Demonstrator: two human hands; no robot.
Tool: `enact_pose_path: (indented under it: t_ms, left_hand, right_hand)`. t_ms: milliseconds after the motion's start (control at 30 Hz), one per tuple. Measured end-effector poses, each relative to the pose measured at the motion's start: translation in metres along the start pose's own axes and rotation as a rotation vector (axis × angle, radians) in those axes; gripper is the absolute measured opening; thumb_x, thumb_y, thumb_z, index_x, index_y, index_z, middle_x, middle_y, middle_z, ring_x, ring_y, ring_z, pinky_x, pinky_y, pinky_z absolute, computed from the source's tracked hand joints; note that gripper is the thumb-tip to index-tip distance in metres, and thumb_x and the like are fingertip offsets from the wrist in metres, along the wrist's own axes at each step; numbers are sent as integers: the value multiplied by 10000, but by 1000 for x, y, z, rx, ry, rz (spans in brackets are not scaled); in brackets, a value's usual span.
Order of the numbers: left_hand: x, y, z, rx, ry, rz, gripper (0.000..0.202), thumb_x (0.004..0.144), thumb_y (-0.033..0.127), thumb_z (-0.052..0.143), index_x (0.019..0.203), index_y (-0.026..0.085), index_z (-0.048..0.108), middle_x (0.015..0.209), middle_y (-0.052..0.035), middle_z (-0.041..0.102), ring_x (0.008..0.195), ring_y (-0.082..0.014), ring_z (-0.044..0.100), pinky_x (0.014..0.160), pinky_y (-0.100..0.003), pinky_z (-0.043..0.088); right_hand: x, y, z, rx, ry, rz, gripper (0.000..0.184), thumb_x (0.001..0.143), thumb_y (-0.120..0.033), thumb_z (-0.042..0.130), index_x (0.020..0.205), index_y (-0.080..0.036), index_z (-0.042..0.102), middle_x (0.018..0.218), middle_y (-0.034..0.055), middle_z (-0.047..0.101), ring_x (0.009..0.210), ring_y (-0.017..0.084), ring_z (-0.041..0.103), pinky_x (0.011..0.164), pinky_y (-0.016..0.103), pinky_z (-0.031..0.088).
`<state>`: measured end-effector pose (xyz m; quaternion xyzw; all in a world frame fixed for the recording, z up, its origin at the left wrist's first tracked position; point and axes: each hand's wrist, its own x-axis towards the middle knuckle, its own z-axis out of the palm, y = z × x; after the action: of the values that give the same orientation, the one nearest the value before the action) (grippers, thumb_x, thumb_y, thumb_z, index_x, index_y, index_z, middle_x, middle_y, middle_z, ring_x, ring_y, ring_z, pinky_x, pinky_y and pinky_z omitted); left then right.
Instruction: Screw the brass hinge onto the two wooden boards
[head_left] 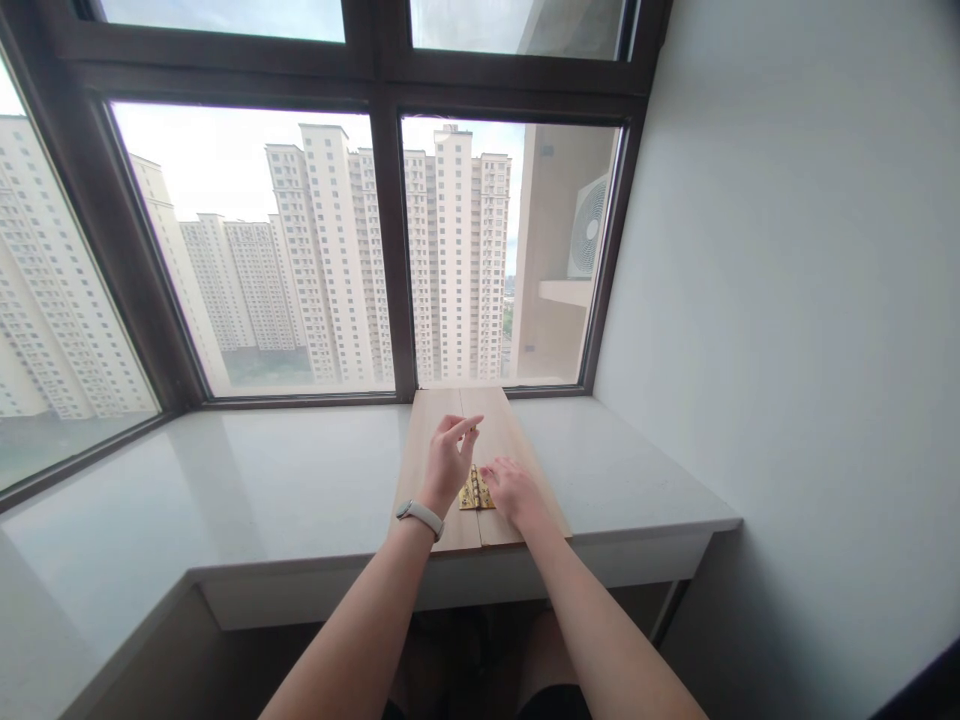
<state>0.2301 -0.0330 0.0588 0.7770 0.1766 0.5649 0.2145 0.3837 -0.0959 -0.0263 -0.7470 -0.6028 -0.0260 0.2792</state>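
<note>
Two pale wooden boards (496,415) lie side by side, with a narrow seam between them. A brass hinge (474,492) sits across the seam near their front end, its leaves spread flat. My left hand (450,455), with a watch on the wrist, is raised above the boards just behind the hinge. Its thumb and index finger pinch a tiny brass-coloured piece (473,429), too small to make out clearly. My right hand (512,487) is low over the right board, fingers curved and close together, holding the hinge at its right side and partly covering it.
The boards rest on a white windowsill counter (315,480) with a front edge close to me. Behind it stands a dark-framed window (394,250). A plain wall (780,250) bounds the right side. My legs are below the counter.
</note>
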Motion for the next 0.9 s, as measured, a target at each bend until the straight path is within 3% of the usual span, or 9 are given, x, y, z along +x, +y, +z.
enact_pose_path:
  t_ms: [100, 267, 333, 467, 667, 900]
  left_hand:
    - [0, 0, 1, -8, -35, 11, 320, 1025, 277, 493, 1298, 269, 660, 1115, -84, 650, 965, -187, 667, 855, -343, 569]
    - [1, 2, 3, -50, -67, 31, 361, 1050, 250, 409, 1333, 257, 634, 1372, -90, 606, 1247, -224, 593, 1043, -395, 512]
    - [2, 2, 3, -61, -66, 30, 354, 1050, 245, 411, 1316, 250, 644, 1331, -90, 637, 1206, -219, 616, 1023, -392, 523]
    - [2, 2, 1, -57, -46, 13, 312, 1036, 248, 456, 1255, 249, 678, 1146, -81, 682, 952, -180, 668, 838, -337, 566]
    - [2, 2, -3, 37, -4, -1, 275, 992, 261, 560, 1229, 270, 700, 1002, -62, 632, 894, -181, 640, 833, -347, 544]
    - [1, 2, -2, -57, -77, 9, 365, 1046, 254, 420, 1357, 267, 611, 1371, -96, 592, 1201, -223, 607, 1007, -389, 519]
  right_hand:
    - [1, 1, 1, -4, 8, -4, 614, 1038, -577, 244, 1275, -215, 679, 1430, 101, 593, 1375, 237, 471, 1169, 367, 281]
    - [2, 3, 3, -14, 9, -11, 614, 1037, -579, 243, 1270, -216, 681, 1426, 100, 597, 1373, 235, 474, 1169, 366, 284]
    - [2, 3, 3, -17, 5, -5, 613, 1036, -584, 246, 1271, -220, 679, 1433, 96, 591, 1379, 231, 469, 1172, 360, 282]
    - [2, 3, 3, -21, -1, 4, 609, 1036, -583, 247, 1271, -224, 679, 1441, 91, 585, 1387, 226, 463, 1177, 356, 277]
    - [2, 3, 3, -23, 10, -1, 628, 1034, -589, 237, 1250, -210, 689, 1424, 105, 598, 1371, 236, 481, 1162, 354, 303]
    - [2, 1, 1, -20, 1, -5, 567, 1042, -552, 264, 1254, -234, 684, 1434, 91, 590, 1375, 229, 476, 1163, 352, 291]
